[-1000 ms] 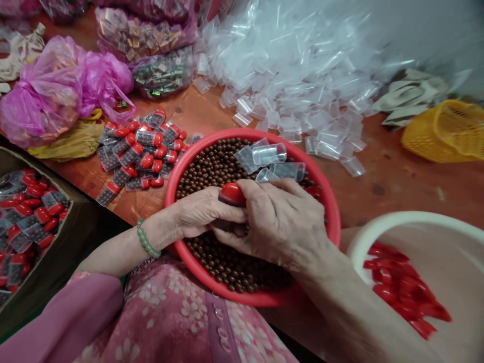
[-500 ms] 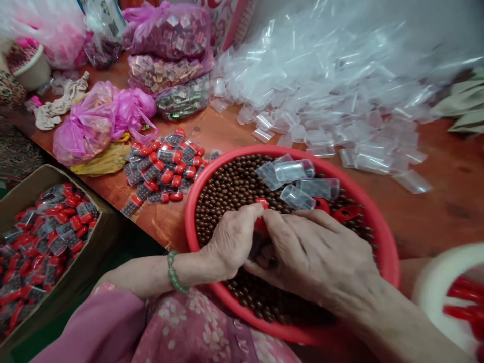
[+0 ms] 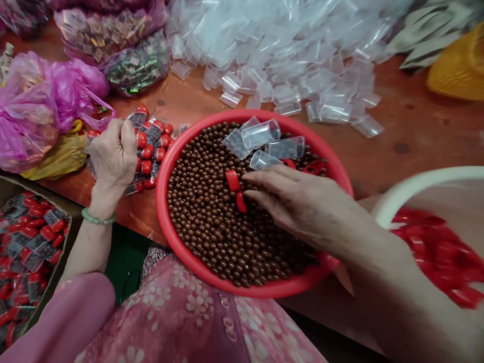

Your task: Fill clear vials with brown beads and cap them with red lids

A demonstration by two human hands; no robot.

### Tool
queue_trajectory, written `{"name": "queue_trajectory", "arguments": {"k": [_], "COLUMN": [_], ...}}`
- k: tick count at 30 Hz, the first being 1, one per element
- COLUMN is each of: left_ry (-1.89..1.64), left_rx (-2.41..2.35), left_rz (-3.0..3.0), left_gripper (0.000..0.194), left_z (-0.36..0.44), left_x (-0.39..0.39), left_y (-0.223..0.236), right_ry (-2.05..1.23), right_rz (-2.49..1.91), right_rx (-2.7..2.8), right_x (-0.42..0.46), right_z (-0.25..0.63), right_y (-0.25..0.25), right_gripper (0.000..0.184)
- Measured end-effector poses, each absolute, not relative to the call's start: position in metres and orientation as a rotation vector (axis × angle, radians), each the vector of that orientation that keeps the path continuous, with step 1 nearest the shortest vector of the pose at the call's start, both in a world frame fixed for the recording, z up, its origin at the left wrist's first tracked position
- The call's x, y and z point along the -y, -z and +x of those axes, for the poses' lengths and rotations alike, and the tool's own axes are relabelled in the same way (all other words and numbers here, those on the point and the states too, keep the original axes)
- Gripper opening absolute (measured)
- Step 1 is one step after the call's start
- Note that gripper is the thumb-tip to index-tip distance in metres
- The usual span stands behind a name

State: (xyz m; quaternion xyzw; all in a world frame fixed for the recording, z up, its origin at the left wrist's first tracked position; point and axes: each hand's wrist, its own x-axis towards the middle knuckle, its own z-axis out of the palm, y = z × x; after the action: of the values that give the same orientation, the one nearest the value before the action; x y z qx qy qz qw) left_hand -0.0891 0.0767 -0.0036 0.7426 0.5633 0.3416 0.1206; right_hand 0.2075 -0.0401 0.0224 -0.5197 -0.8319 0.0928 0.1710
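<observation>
A red round basin (image 3: pixel 161 201) holds a bed of small glossy brown balls (image 3: pixel 212 232). My right hand (image 3: pixel 302 201) is over the basin, thumb and fingers apart, its tips beside two small red plastic pieces (image 3: pixel 232 180) on the balls. Several clear plastic tubes (image 3: pixel 260 133) lie at the basin's far side, just beyond that hand. Left of the basin, my left hand (image 3: pixel 115 156) is closed at a pile of small filled clear containers with red caps (image 3: pixel 147 151). Whatever it holds is hidden behind its fingers.
A cardboard box (image 3: pixel 73 237) of similar red-capped containers stands at lower left. Loose clear tubes (image 3: pixel 272 91) are heaped at the back. Pink bags (image 3: pixel 75 85) sit at left. A whitish tub (image 3: pixel 423 184) with red parts is at right, a yellow container (image 3: pixel 459 68) beyond.
My hands have come apart from over the basin. The left has moved left to the pile of containers; the right remains over the balls. The view has shifted right and down.
</observation>
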Motion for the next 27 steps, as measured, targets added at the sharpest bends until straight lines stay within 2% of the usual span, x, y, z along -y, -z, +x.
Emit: {"name": "queue_trajectory", "arguments": {"k": [2, 5, 7, 9, 11, 15, 18, 21, 24, 27], "left_ry": [-0.969, -0.948, -1.001, -1.08, -1.089, -1.023, -0.839, -0.634, -0.496, -0.499], "left_rx": [-1.782, -1.704, -1.62, -1.558, -1.45, -1.193, -0.944, -0.837, -0.855, -0.857], "left_rz": [2.279, 2.441, 2.509, 2.48, 2.437, 2.489, 2.571, 2.669, 2.717, 2.677], "left_gripper": [0.043, 0.042, 0.046, 0.041, 0.031, 0.019, 0.018, 0.02, 0.021, 0.022], "left_z": [-0.104, -0.115, -0.112, -0.1, -0.081, -0.041, -0.016, 0.002, 0.011, 0.009], "left_x": [-0.098, -0.11, -0.101, -0.081, -0.056, -0.022, -0.021, -0.031, -0.039, -0.04], "left_y": [0.025, 0.044, 0.044, 0.034, 0.018, -0.008, -0.012, -0.009, -0.007, -0.006], "right_ry": [-0.414, -0.536, -0.595, -0.608, -0.603, -0.452, -0.232, -0.145, -0.154, -0.294], "right_rz": [-1.476, -1.597, -1.671, -1.697, -1.675, -1.71, -1.799, -1.885, -1.98, -1.96], "right_rx": [2.336, 2.242, 2.178, 2.161, 2.137, 1.959, 1.95, 2.079, 2.179, 2.216], "right_x": [0.045, 0.048, 0.047, 0.046, 0.046, 0.043, 0.036, 0.026, 0.017, 0.013], "right_z": [0.209, 0.201, 0.196, 0.193, 0.195, 0.212, 0.223, 0.221, 0.215, 0.214], "right_y": [-0.014, -0.009, -0.008, -0.011, -0.014, -0.021, -0.018, -0.011, -0.008, -0.012], "right_gripper": [0.021, 0.022, 0.026, 0.03, 0.033, 0.019, 0.016, 0.02, 0.022, 0.017]}}
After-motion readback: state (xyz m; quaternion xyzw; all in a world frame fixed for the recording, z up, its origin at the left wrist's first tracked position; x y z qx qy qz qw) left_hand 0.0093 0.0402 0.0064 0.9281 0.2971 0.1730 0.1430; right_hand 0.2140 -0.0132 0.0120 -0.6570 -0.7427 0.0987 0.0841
